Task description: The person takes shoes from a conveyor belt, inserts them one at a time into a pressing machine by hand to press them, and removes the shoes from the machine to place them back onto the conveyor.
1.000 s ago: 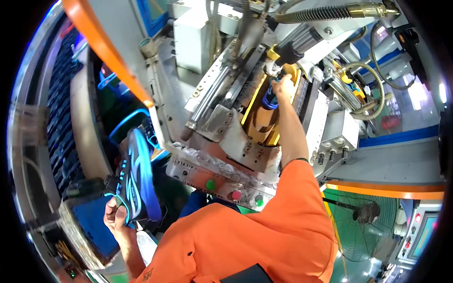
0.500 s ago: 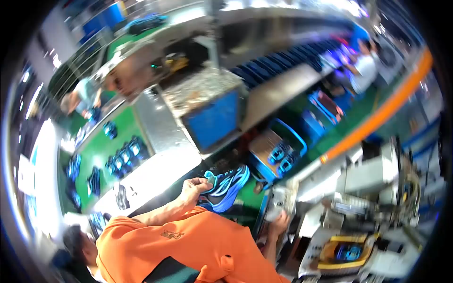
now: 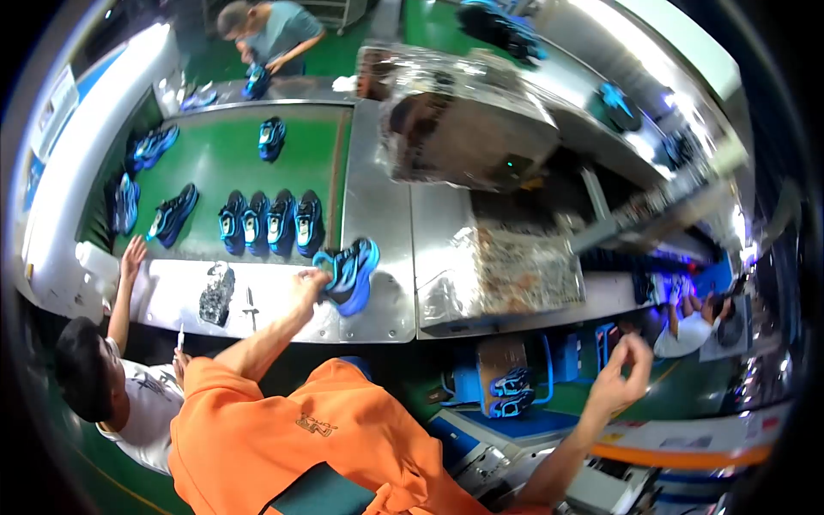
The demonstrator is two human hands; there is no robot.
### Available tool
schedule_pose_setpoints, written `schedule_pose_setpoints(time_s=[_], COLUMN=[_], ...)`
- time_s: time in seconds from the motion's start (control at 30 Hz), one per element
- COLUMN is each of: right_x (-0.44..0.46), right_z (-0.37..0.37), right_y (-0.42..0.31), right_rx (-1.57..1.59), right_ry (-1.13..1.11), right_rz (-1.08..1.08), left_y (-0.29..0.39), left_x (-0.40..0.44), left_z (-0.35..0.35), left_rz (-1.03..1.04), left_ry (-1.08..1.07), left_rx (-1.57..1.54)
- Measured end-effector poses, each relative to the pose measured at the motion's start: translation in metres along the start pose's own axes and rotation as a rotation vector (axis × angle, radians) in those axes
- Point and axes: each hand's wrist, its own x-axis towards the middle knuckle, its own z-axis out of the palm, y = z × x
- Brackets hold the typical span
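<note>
My left hand (image 3: 311, 285) is closed on the collar of a black and blue sneaker (image 3: 350, 273). The sneaker is tilted, its thick blue sole facing right, above the metal edge of the worktable (image 3: 386, 322). My right hand (image 3: 622, 378) is raised on the right, apart from any object, its fingers loosely curled with a gap to the thumb. Nothing shows in it. Below and left of this hand, a pair of blue sneakers (image 3: 511, 393) rests on a small cart (image 3: 500, 356).
Several sneakers (image 3: 279, 221) stand on the green conveyor belt (image 3: 219, 167). A dark, plastic-wrapped lump (image 3: 216, 293) lies on the white ledge. A co-worker in white (image 3: 142, 399) sits at left; another person (image 3: 279, 39) handles a shoe across the belt. A wrapped box-like machine (image 3: 515, 270) stands right of the sneaker.
The view has swung left toward the conveyor. My left hand still holds the sneaker, now over the worktable edge. My right hand has come away from the machine side and is raised.
</note>
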Motion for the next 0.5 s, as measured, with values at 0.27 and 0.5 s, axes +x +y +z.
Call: schedule_pose_setpoints(time_s=[0.27, 0.5], right_x=[0.269, 0.376], right_z=[0.231, 0.436], right_y=[-0.154, -0.239], right_rx=[-0.091, -0.178], right_ry=[-0.345, -0.627], right_rz=[-0.711, -0.870], left_y=[0.049, 0.122], left_x=[0.289, 0.499], left_z=[-0.025, -0.042], left_rz=[0.161, 0.299], left_ry=[0.310, 0.572], left_rx=[0.006, 0.406])
